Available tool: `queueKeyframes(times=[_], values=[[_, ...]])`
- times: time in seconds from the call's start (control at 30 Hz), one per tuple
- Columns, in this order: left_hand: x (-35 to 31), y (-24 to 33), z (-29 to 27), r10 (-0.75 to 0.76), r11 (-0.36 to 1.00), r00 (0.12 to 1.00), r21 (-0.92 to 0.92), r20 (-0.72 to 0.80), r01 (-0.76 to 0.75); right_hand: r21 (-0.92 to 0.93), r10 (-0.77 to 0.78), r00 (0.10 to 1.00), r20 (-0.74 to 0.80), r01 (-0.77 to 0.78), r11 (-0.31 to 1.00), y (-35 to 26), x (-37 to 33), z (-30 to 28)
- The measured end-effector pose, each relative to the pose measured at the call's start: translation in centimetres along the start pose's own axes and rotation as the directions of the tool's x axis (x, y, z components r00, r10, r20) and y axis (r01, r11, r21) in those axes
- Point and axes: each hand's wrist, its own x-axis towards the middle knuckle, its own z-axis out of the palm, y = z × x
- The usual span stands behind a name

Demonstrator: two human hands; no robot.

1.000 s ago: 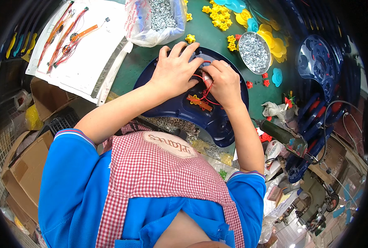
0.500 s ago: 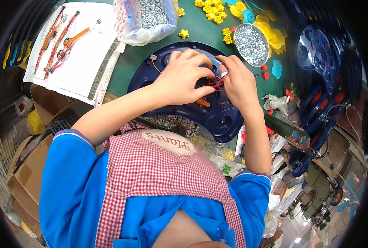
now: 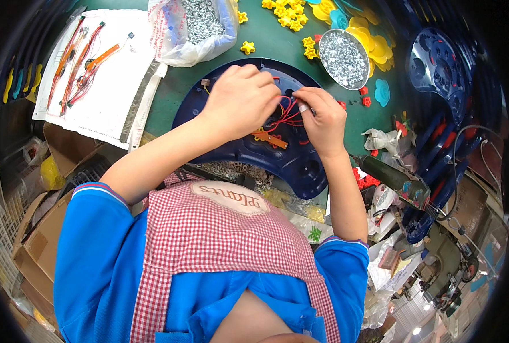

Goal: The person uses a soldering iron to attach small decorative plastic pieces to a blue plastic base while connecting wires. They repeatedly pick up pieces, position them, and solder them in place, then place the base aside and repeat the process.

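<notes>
Green tabletop [image 3: 271,48] spreads beneath everything, and on it, in front of the checked apron [image 3: 226,240], lies a dark blue plastic shell [image 3: 289,168], its hollow side up. White sheets [image 3: 117,34] lie to the left, bearing bundles of red wire [image 3: 84,48]. Behind the shell sits a clear plastic bag [image 3: 171,40] filled with small silvery metal pieces.

Both hands are over the shell. The left hand [image 3: 240,100] arches across its middle with fingers bent (their tips are partly hidden, so I cannot tell whether they grip anything). The right hand [image 3: 325,120] comes from the other side, thumb and forefinger narrowly spaced beside the red wires [image 3: 289,117]; whether one is pinched there, I cannot tell.

Beyond the right hand stands a round dish [image 3: 354,88], heaped with more metal pieces, near a turquoise flower shape [image 3: 382,92]. Inside the shell an orange strip [image 3: 270,139] lies just below the wires. Smallest is a yellow star [image 3: 247,47], just past the shell's far edge.
</notes>
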Motion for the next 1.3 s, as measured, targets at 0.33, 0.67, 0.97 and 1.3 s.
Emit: queueKeyframes(times=[0.33, 0.67, 0.97, 1.3], values=[[-1.5, -0.9, 0.9, -0.041, 0.986, 0.999, 0.162, 0.02, 0.037, 0.004, 0.148, 0.986, 0.074, -0.149, 0.989, 0.4, 0.2, 1.4], [-1.7, -1.2, 1.1, 0.009, 0.992, 1.0, 0.13, 0.02, -0.012, 0.149, 0.308, 0.927, 0.212, -0.342, 0.928, -0.1, 1.0, -0.6], [1.1, 0.4, 2.2, 0.051, 0.983, 0.971, 0.161, 0.233, -0.09, -0.118, 0.063, 0.99, 0.124, -0.049, 0.992, 0.3, -2.7, -3.1], [0.5, 3.5, 0.4, 0.173, 0.985, 0.976, -0.022, 0.135, -0.172, -0.093, 0.097, 0.98, 0.171, -0.082, 0.992, 0.6, -2.6, -4.7]])
